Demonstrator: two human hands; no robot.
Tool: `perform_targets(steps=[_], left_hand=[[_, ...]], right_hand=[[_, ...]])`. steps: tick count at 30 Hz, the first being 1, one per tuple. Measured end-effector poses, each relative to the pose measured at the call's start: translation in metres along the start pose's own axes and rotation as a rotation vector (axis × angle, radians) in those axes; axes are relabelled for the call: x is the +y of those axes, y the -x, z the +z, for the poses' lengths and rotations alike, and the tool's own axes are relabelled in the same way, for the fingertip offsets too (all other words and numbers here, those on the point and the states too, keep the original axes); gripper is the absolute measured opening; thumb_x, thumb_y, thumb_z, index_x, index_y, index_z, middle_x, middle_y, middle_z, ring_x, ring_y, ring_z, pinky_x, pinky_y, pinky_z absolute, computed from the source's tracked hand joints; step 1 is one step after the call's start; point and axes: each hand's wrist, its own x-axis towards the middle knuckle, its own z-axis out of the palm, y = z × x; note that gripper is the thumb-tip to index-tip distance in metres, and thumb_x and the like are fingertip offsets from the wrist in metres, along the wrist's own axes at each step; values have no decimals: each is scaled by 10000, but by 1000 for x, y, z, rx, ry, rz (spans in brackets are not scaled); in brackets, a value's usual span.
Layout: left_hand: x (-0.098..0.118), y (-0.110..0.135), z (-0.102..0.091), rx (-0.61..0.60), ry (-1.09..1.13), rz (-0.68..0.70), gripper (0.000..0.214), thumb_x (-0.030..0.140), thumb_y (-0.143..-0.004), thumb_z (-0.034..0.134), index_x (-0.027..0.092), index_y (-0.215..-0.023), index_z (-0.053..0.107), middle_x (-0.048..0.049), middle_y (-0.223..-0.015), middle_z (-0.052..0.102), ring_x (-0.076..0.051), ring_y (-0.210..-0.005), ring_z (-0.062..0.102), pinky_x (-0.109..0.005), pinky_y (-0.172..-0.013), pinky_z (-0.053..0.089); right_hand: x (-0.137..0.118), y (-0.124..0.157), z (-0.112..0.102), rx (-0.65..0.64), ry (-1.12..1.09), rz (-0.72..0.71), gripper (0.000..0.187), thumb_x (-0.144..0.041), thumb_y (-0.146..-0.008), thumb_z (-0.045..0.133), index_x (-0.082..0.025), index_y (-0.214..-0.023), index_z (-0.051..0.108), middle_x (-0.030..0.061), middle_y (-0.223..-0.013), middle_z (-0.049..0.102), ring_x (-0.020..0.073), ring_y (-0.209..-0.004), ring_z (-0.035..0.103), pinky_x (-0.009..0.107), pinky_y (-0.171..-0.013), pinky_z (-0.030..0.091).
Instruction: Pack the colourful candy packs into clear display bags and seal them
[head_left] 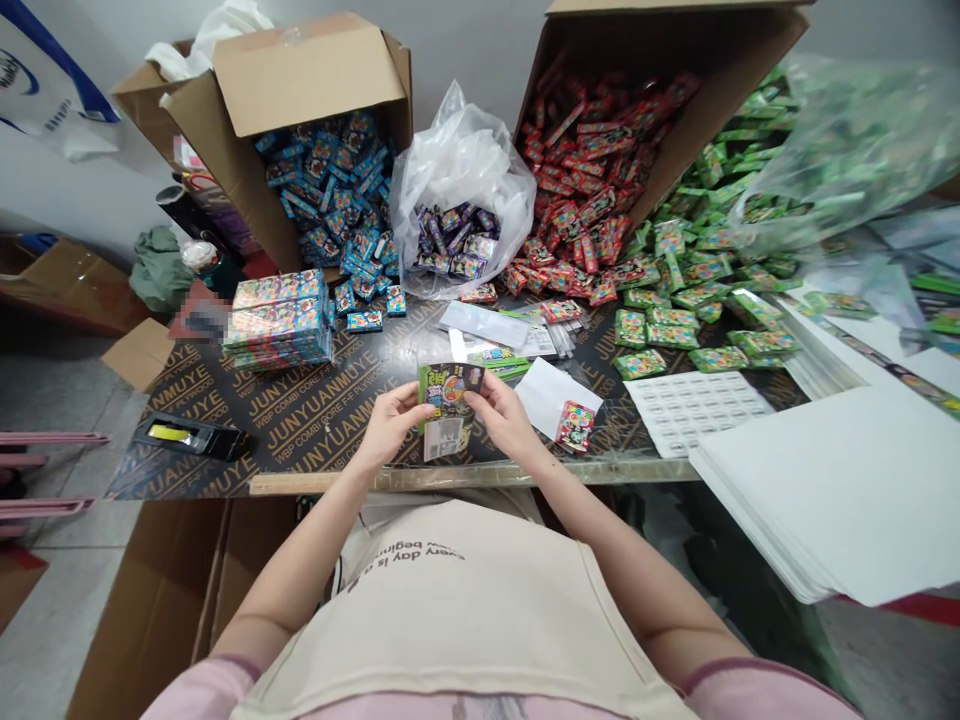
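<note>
Both my hands hold one clear packet of small coloured boxes (448, 408) above the near edge of the dark table (300, 420). My left hand (390, 425) pinches its left side and my right hand (501, 412) pinches its right side. A green box and a purple box show at the top of the packet, with a white label below. A single red box (575, 426) lies on the table just right of my right hand, next to a white sheet (551, 395).
Blue boxes (330, 195) spill from a carton at the back left, purple ones fill a clear bag (457, 240), red ones (592, 170) spill from a tilted carton, green ones (697, 280) spread right. A stack of packed sets (279, 318), label sheet (694, 408), white sheets (840, 490) and black tool (187, 436) lie around.
</note>
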Motion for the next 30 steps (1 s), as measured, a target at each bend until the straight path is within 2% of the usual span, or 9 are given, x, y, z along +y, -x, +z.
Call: perform_targets(steps=[3, 7, 9, 14, 16, 19, 23, 27, 30], left_hand=[[-5, 0, -2, 44, 3, 4, 369, 316, -627, 821, 154, -948, 737, -65, -953, 753, -225, -862, 691, -339, -841, 527], [-24, -2, 6, 73, 0, -33, 368, 317, -547, 857, 145, -853, 746, -53, -875, 763, -224, -803, 698, -365, -822, 550], [-30, -2, 13, 86, 11, -59, 369, 331, -515, 869, 140, -807, 745, -49, -840, 763, -225, -775, 700, -373, -804, 561], [-8, 6, 15, 77, -58, 4, 336, 328, -569, 851, 150, -838, 755, -47, -856, 765, -216, -775, 709, -352, -787, 574], [9, 7, 9, 16, -108, 23, 326, 304, -582, 850, 158, -859, 757, -47, -857, 765, -207, -769, 711, -336, -766, 579], [26, 3, -5, -10, -141, 42, 304, 303, -582, 855, 151, -824, 753, -52, -827, 763, -195, -740, 710, -310, -726, 578], [24, 0, -18, 77, -146, 54, 321, 338, -600, 843, 146, -838, 745, -55, -820, 758, -200, -736, 709, -305, -699, 573], [10, 8, -17, -83, -151, -63, 397, 365, -599, 838, 131, -906, 745, -78, -827, 756, -245, -817, 716, -346, -759, 574], [3, 15, -15, -71, -155, -89, 387, 395, -620, 818, 132, -892, 738, -77, -812, 754, -231, -787, 714, -312, -699, 575]], right_hand=[[-4, 2, -3, 20, 115, -31, 342, -502, -846, 597, -210, -1021, 617, 43, -1002, 686, 219, -963, 620, 357, -891, 482], [-13, -5, 6, 195, -101, 18, 468, -628, -874, 473, -206, -937, 665, 53, -915, 708, 216, -937, 639, 351, -866, 500], [-19, -9, 13, 307, -184, 31, 461, -631, -848, 515, -202, -820, 681, 45, -802, 710, 202, -850, 655, 339, -828, 515], [-28, -6, 20, 396, -199, -66, 436, -630, -813, 577, -211, -756, 686, 17, -705, 689, 181, -769, 665, 309, -761, 534], [-25, -2, 18, 364, -178, -109, 481, -685, -801, 545, -226, -858, 679, 17, -777, 698, 194, -836, 674, 312, -759, 546], [-12, 4, 12, 173, -43, -95, 514, -623, -700, 706, -252, -1049, 639, 17, -935, 710, 212, -921, 671, 322, -786, 551], [12, 13, 5, -73, 36, 88, 401, -458, -682, 780, -217, -979, 661, 32, -915, 732, 223, -863, 687, 352, -770, 561], [21, 17, 0, -45, -11, 114, 311, -425, -735, 733, -203, -941, 659, 29, -914, 740, 217, -856, 694, 363, -797, 563], [21, 19, -3, -77, -29, 147, 348, -393, -725, 743, -210, -1005, 644, 31, -967, 738, 218, -878, 702, 369, -819, 568]])
